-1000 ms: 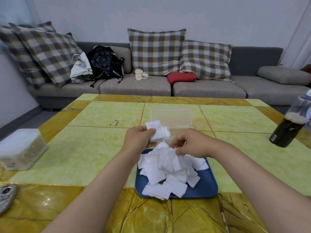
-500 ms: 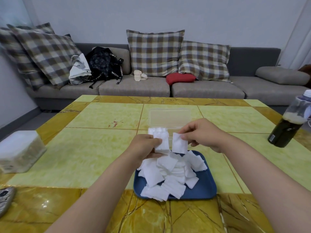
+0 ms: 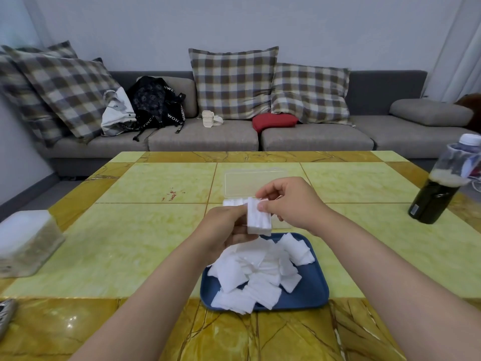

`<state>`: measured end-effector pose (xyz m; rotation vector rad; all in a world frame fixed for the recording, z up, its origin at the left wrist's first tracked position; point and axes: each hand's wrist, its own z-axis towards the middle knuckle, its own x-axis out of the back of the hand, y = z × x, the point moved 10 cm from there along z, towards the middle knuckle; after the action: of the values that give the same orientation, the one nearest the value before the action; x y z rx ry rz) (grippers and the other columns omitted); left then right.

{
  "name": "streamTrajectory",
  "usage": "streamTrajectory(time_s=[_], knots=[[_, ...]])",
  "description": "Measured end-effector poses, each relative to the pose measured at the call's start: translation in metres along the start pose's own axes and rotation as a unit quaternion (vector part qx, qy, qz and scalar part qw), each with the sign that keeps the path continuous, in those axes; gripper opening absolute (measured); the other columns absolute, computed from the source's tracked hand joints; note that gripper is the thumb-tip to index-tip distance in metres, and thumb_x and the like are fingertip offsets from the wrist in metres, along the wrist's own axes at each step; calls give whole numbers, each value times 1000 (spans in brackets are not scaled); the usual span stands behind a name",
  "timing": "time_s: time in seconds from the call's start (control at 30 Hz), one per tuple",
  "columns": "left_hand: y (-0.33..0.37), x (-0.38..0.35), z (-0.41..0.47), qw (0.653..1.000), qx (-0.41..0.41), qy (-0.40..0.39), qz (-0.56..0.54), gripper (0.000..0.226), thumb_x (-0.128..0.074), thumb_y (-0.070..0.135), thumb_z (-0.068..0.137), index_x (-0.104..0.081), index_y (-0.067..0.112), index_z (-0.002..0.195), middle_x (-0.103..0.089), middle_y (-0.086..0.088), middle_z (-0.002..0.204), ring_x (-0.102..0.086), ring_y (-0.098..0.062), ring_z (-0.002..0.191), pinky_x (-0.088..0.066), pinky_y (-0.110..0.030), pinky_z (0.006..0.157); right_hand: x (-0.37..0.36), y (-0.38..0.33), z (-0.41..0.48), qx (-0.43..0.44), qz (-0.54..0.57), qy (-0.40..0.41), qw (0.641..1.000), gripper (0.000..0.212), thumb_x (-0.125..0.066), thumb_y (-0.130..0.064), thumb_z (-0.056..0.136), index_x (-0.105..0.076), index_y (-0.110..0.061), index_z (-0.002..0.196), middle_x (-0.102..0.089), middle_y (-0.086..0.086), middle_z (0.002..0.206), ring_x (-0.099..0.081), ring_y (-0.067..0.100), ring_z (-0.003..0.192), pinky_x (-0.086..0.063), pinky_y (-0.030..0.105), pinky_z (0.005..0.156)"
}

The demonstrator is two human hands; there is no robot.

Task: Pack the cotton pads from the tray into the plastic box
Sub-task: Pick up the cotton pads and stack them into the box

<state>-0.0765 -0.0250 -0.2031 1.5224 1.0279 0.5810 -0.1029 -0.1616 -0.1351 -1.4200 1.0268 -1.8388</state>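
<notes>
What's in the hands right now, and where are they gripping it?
A small stack of cotton pads: left hand grips its lower left side, right hand pinches the top.

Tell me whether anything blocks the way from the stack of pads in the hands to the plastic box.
Nothing visible does. The stack of cotton pads, held between the left hand and right hand, sits just in front of the open plastic box, whose lid lies flat behind it. Part of the box is hidden behind the hands.

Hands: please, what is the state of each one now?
Left hand: closed, holding the stack of cotton pads.
Right hand: closed, fingers pinching the top of the same stack.
</notes>
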Motion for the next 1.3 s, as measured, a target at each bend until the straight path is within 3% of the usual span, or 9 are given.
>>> streamTrajectory(time_s=[0.13,0.37,0.47,0.67,0.77,0.9,1.03,1.2,1.3], knots=[[-1,2,2,1000,-1,7,-1,37,-58,34,100,-70,1,113,-77,-17,106,-75,-30,97,-60,-39,86,2,-3,2,18,-53,25,998,18,-82,-13,80,-75,-26,89,-67,-10,78,-61,2,68,-43,8,58],[-1,16,10,999,-4,43,-31,25,-66,16,95,-72,-4,109,-75,-21,109,-75,-26,91,-61,-27,72,-2,23,2,-114,-13,-4,993,57,-70,-47,89,-60,-14,134,-66,-1,121,-68,19,98,-55,34,80],[5,16,17,997,-11,44,-54,24,-66,17,96,-71,0,112,-76,-16,108,-74,-20,85,-61,-25,72,-24,36,-3,-183,77,-114,974,31,-76,-38,87,-74,-16,109,-76,-1,101,-73,15,83,-56,34,79],[32,23,38,987,-89,105,83,24,-65,26,96,-73,6,107,-73,-8,96,-67,-18,75,-61,-30,75,-15,45,31,-177,150,-43,972,27,-80,-19,85,-72,-11,109,-76,3,91,-74,19,74,-53,31,66],[54,36,52,918,-180,192,297,24,-61,30,97,-71,15,113,-72,1,102,-65,-12,88,-53,-28,80,11,57,49,-151,20,47,987,21,-77,-19,86,-72,-9,104,-75,7,95,-74,21,70,-52,28,59],[44,31,79,832,-193,153,497,29,-59,29,98,-69,23,124,-69,7,123,-54,-13,120,-45,-27,95,14,70,68,-128,-178,42,975,19,-77,-20,79,-67,-4,81,-71,11,79,-70,30,66,-55,37,65],[20,27,94,787,-168,116,582,35,-54,34,98,-65,26,130,-59,1,131,-41,-18,129,-40,-32,101,4,70,76,-147,-367,-13,918,26,-69,-20,73,-45,-18,64,-44,-1,62,-42,22,54,-31,24,52],[15,30,94,778,-196,105,588,37,-53,35,99,-62,24,133,-57,1,132,-42,-19,127,-38,-31,103,-12,65,85,-166,-448,-51,877,20,-74,-28,75,-57,-18,77,-61,-5,72,-57,16,62,-38,23,54],[15,29,92,774,-216,96,588,38,-51,34,100,-59,22,136,-58,-1,133,-43,-20,126,-35,-28,102,-33,72,92,-181,-362,-83,911,23,-73,-34,79,-64,-15,73,-69,-4,69,-66,17,64,-47,24,59]])
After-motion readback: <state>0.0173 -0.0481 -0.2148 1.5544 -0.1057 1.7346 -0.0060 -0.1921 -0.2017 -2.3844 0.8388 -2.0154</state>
